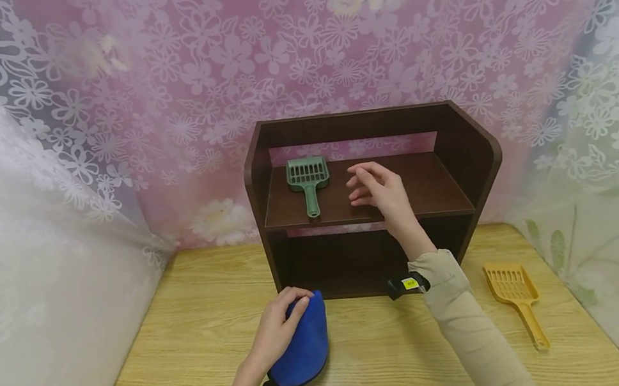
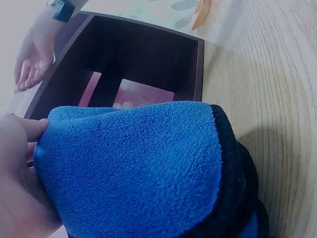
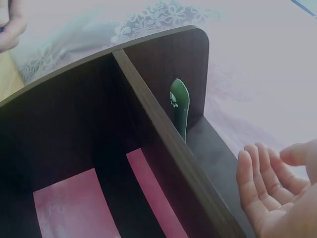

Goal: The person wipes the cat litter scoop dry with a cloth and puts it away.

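My left hand (image 1: 276, 327) holds the top edge of a blue cloth (image 1: 310, 347) with black trim, just in front of the shelf. In the left wrist view, the thumb and fingers (image 2: 34, 130) pinch one side of this fuzzy, folded cloth (image 2: 133, 163). Over the upper board of a dark brown shelf (image 1: 424, 185), my right hand (image 1: 383, 191) hovers with loosely bent fingers and nothing in them. To its left on that board lies a green litter scoop (image 1: 312, 200), its handle towards me. The right wrist view shows the same hand (image 3: 277, 198) palm up, apart from the scoop (image 3: 180, 104).
A yellow litter scoop (image 1: 526, 311) lies on the wooden table (image 1: 203, 315), right of the shelf. The shelf's lower compartment (image 1: 341, 260) faces me. Flower-patterned curtains (image 1: 188, 105) enclose the back and both sides.
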Action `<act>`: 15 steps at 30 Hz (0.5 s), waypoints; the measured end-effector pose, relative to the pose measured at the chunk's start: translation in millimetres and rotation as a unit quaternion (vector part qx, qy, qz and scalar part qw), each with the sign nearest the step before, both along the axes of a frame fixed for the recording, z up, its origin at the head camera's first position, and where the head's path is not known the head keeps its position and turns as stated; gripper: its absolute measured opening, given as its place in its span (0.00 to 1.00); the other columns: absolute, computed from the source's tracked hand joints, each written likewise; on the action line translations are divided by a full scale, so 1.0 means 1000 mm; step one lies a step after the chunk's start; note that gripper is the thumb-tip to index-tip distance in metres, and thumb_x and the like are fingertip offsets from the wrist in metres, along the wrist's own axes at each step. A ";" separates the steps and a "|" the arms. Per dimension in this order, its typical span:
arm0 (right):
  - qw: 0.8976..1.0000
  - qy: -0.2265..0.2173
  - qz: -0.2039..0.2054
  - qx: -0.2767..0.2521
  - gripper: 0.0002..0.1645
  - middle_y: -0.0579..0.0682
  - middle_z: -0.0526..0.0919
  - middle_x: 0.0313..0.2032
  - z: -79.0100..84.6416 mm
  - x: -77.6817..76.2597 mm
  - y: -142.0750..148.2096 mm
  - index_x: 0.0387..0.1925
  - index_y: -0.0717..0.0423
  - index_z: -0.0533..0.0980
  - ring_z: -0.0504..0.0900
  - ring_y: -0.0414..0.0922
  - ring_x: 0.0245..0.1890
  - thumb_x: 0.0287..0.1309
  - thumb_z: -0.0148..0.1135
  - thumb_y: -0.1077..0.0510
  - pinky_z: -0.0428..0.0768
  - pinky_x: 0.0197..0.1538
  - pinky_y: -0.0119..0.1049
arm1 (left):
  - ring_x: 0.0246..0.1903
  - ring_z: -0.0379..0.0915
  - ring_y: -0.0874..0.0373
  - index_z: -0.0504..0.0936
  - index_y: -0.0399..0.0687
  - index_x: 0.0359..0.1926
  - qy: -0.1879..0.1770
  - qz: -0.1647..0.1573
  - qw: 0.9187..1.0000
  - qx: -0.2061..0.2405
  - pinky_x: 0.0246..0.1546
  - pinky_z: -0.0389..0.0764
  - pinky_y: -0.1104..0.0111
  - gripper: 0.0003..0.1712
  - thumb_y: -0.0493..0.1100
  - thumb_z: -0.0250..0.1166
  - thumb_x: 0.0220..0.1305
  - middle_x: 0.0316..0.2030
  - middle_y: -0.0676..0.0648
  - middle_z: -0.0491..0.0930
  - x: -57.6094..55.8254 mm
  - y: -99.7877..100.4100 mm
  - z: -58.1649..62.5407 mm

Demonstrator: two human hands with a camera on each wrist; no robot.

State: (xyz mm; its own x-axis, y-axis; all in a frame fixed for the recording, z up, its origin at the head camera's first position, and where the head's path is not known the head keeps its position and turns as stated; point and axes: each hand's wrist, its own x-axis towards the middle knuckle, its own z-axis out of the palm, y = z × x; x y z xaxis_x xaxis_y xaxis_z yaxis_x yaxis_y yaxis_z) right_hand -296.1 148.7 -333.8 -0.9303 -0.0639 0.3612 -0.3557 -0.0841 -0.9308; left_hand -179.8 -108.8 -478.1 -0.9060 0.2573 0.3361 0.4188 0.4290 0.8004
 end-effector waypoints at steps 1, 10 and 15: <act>1.000 0.005 0.000 -0.004 0.25 0.50 0.84 0.35 -0.002 0.002 0.004 0.57 0.71 0.74 0.84 0.42 0.29 0.75 0.55 0.52 0.86 0.37 0.35 | 0.49 0.81 0.57 0.85 0.59 0.49 -0.001 0.000 1.000 0.000 0.53 0.80 0.57 0.10 0.48 0.57 0.77 0.45 0.58 0.82 0.000 0.000 0.000; 0.999 0.034 0.004 -0.001 0.28 0.50 0.86 0.44 -0.018 0.030 0.038 0.59 0.69 0.74 0.86 0.45 0.41 0.75 0.55 0.47 0.84 0.46 0.35 | 0.47 0.80 0.59 0.84 0.60 0.49 0.010 -0.002 1.000 0.000 0.52 0.81 0.57 0.10 0.49 0.57 0.77 0.45 0.59 0.81 -0.001 0.000 -0.002; 0.999 0.047 -0.003 0.017 0.26 0.50 0.86 0.48 -0.030 0.048 0.057 0.58 0.70 0.73 0.86 0.47 0.46 0.77 0.53 0.50 0.84 0.49 0.36 | 0.48 0.80 0.60 0.84 0.60 0.50 0.016 0.001 1.000 -0.007 0.52 0.80 0.58 0.11 0.50 0.56 0.78 0.45 0.59 0.81 -0.002 -0.001 -0.005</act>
State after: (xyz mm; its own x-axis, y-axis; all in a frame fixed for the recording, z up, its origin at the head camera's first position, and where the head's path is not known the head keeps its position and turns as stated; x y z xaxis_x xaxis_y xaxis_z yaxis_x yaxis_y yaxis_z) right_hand -248.1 205.5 -363.8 -0.8924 -0.0727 0.4453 -0.4427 -0.0498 -0.8953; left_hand -182.0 -110.0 -482.8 -0.8950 0.2610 0.3618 0.4439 0.4399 0.7806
